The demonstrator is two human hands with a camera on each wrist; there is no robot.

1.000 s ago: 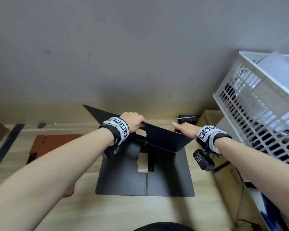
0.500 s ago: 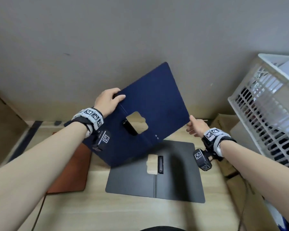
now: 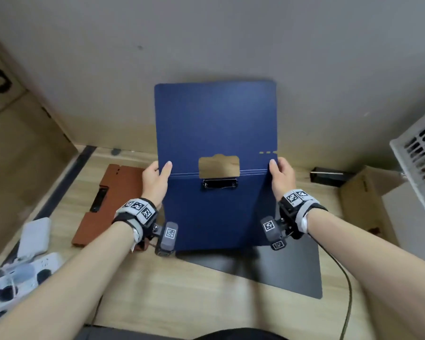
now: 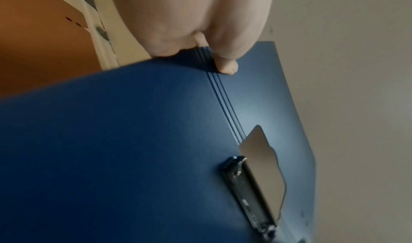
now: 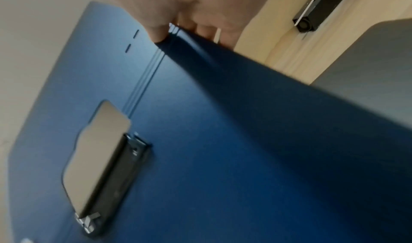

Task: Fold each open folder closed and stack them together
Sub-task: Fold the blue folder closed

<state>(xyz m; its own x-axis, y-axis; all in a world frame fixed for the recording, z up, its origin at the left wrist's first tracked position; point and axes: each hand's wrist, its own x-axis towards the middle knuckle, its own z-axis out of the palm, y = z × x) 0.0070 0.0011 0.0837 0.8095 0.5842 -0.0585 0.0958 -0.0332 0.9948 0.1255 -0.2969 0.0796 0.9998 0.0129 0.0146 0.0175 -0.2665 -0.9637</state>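
Left hand (image 3: 155,179): pinching the open, flat navy-blue plastic folder (image 3: 216,165) at its crease's left end.
Right hand (image 3: 282,176): gripping the opposite end.
Crease: running crosswise between both hands, equally near.

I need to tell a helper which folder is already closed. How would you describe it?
On the light wooden desk, look left of the blue folder held open in both hands. The flat reddish-brown folder lies there, unlike the dark grey one lying open.

Blue folder (image 3: 216,168) now squared up, both hands (image 3: 155,177) (image 3: 281,175) pinching its fold ends, lifted above black folder (image 3: 292,266).
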